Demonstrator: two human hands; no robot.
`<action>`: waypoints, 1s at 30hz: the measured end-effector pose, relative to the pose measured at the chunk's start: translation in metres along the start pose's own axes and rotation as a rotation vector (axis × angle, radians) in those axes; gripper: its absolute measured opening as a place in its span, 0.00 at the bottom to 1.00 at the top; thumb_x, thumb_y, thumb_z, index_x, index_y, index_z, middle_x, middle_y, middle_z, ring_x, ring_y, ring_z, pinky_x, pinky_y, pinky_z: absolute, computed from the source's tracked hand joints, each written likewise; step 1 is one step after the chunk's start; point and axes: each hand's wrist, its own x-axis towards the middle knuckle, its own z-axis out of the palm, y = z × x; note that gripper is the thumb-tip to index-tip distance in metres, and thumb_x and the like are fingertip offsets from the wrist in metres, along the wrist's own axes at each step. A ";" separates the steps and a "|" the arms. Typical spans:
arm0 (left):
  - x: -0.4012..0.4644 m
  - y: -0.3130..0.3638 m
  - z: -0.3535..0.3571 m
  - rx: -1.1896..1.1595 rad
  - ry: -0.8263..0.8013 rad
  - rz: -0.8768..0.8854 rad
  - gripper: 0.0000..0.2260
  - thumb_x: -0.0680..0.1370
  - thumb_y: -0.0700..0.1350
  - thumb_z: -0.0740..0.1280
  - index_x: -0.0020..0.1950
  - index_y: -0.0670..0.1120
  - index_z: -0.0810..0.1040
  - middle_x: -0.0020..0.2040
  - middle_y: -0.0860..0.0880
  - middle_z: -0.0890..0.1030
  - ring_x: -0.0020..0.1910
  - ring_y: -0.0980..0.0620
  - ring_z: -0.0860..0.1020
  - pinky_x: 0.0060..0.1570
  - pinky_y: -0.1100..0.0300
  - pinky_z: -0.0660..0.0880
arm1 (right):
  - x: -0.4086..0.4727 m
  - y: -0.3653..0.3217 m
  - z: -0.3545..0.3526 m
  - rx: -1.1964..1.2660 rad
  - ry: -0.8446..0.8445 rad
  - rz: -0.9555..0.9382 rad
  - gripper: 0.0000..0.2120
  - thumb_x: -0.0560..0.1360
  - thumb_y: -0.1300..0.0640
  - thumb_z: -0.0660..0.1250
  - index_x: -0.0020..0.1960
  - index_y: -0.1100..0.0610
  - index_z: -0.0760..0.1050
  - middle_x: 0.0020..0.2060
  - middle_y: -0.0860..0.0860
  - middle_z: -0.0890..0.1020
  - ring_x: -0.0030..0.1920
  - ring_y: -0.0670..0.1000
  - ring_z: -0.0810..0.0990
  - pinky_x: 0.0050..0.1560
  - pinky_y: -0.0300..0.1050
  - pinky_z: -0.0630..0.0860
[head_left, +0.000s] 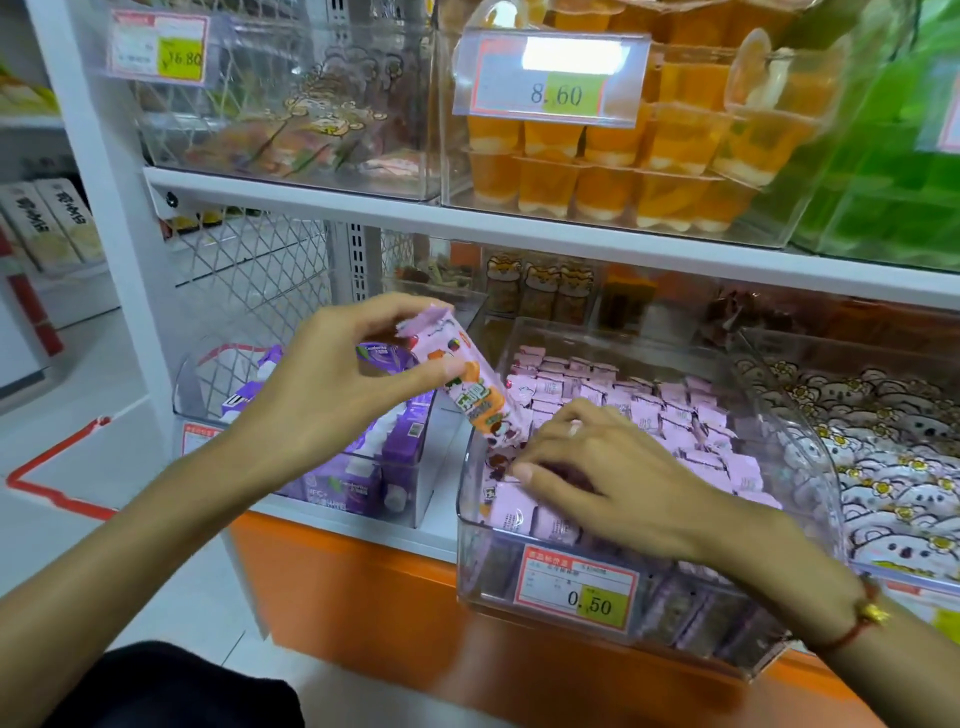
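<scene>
The white shelf (363, 208) carries a clear bin (470, 551) with a 0.50 price tag (576, 592) on its front wall, filled with rows of pink packets (675, 415). Purple cartons (374, 467) sit in the bin just beside it, to the left.

The right hand (613, 467) lies inside the clear bin, with bent fingers pressing down on the front packets and the thumb stretched out sideways. The blur hides whether its grip has closed on one. The left hand (332, 395) hovers above the bin's left corner. Its grip is narrow, fingertips and thumb pinching the held packet (467, 389).

That packet hangs in the air over the bin's near-left edge. Its long axis is tilted, with the crimped upper end pointing up and left toward the fingertips. The lower end points down and right, almost touching the right hand's knuckles.

The step looks like slotting this packet into the rows. To do it well, the right hand should part a gap first. The left should then turn the packet to match its neighbours, lead with the lower end, and pinch lightly so the wrapper does not crumple.
</scene>
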 end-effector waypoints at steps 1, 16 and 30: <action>0.000 0.002 0.001 0.056 -0.031 0.017 0.18 0.66 0.59 0.72 0.54 0.57 0.80 0.48 0.63 0.82 0.44 0.64 0.80 0.42 0.68 0.76 | -0.003 0.003 -0.002 -0.007 0.008 0.003 0.18 0.79 0.40 0.52 0.53 0.46 0.78 0.47 0.42 0.80 0.50 0.46 0.68 0.55 0.48 0.67; 0.011 0.006 0.056 0.965 -0.505 0.380 0.13 0.71 0.59 0.69 0.53 0.58 0.80 0.45 0.56 0.74 0.53 0.55 0.70 0.43 0.60 0.57 | -0.020 0.011 0.006 0.086 0.037 0.076 0.21 0.73 0.34 0.57 0.57 0.46 0.76 0.51 0.40 0.75 0.53 0.41 0.69 0.52 0.38 0.68; -0.005 0.016 0.050 0.898 -0.674 0.449 0.21 0.76 0.66 0.57 0.64 0.57 0.73 0.59 0.59 0.75 0.60 0.57 0.67 0.52 0.61 0.60 | -0.029 0.016 0.006 0.161 0.014 0.111 0.16 0.76 0.41 0.60 0.61 0.45 0.74 0.55 0.40 0.76 0.57 0.40 0.68 0.57 0.38 0.67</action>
